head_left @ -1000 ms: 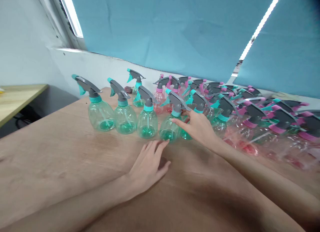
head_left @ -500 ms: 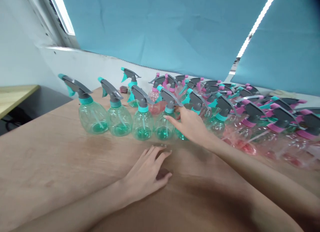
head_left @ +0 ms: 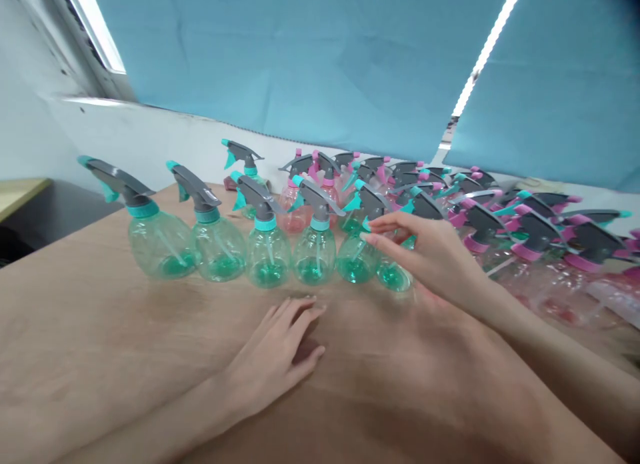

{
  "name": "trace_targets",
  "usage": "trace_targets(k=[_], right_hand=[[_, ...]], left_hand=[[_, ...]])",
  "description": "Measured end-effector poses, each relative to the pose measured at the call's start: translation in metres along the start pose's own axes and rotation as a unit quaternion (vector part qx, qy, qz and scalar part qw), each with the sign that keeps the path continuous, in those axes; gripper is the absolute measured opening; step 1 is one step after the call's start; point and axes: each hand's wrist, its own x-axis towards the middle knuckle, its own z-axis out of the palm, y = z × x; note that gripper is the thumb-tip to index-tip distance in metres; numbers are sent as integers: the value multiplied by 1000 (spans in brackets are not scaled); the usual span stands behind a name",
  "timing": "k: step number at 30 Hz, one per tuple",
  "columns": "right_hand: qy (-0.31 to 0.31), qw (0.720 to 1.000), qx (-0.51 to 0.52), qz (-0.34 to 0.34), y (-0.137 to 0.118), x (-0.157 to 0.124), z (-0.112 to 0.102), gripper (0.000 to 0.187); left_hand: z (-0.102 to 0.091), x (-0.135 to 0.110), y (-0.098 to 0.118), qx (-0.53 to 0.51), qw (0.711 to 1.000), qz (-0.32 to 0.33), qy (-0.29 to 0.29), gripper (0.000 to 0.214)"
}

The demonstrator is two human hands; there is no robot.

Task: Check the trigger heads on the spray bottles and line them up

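Holds the left hand (head_left: 277, 347) spread, loose and gripping nothing, over the wooden table (head_left: 100, 344), just before a row of green spray bottles (head_left: 219, 254). Holds the right hand (head_left: 435, 247) half-curled at the row's right end; cannot tell whether grasping one. Farther right, pink-collared bottles (head_left: 535, 234).

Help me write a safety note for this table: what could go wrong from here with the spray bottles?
The right hand is right beside closely spaced green bottles, so a nudge might knock one into its neighbour. The pink-collared bottles stand crowded, their spray heads overlapping in view; moving one could snag another.
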Motion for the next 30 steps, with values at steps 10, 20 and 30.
trace_targets(k=[10,20,30], right_hand=[[5,979,-198,37,7,53,-12,48],[-53,971,-234,17,6,53,-9,33],[-84,977,-194,-33,-8,-2,-40,33]], left_hand=[[1,2,-3,8,1000,-5,19,34],[-6,7,3,-16,999,-26,20,30],[7,25,33,-115,989,-84,43,66]])
